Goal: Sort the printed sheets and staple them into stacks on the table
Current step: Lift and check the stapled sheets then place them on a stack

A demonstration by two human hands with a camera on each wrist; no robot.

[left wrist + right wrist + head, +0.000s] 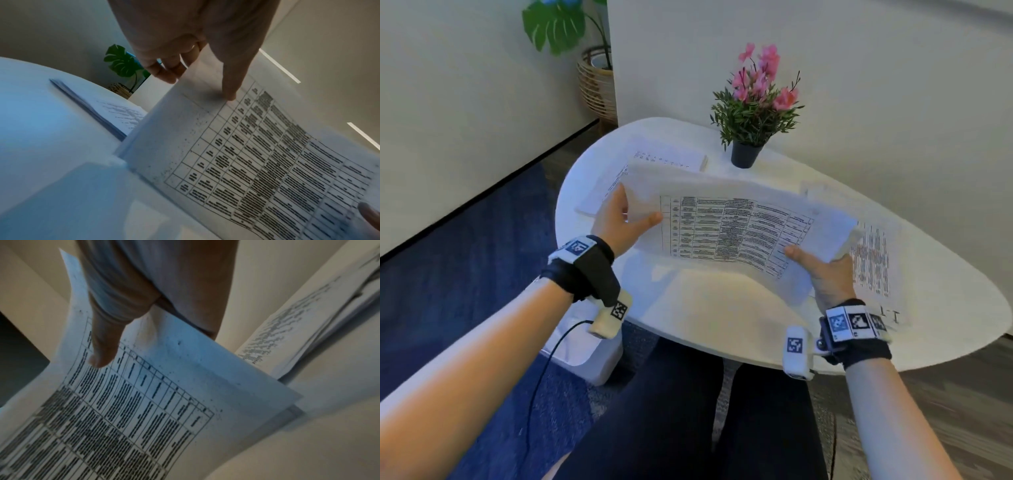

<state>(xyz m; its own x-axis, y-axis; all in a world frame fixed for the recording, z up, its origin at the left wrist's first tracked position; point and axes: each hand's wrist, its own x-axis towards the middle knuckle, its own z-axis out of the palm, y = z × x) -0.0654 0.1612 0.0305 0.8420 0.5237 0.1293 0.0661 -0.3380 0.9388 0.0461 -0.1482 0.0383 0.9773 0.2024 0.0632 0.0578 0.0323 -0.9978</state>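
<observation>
The left hand (616,222) pinches one short edge of a bundle of printed sheets (736,226), thumb on top and fingers beneath. The right hand (825,274) pinches the opposite edge the same way. The bundle, its top page a printed grid, sags between them above the white tabletop (722,315). A stack of sheets (654,164) lies on the tabletop beyond the left hand, another stack (873,260) beside the right. A potted pink flower (753,106) stands at the far edge.
</observation>
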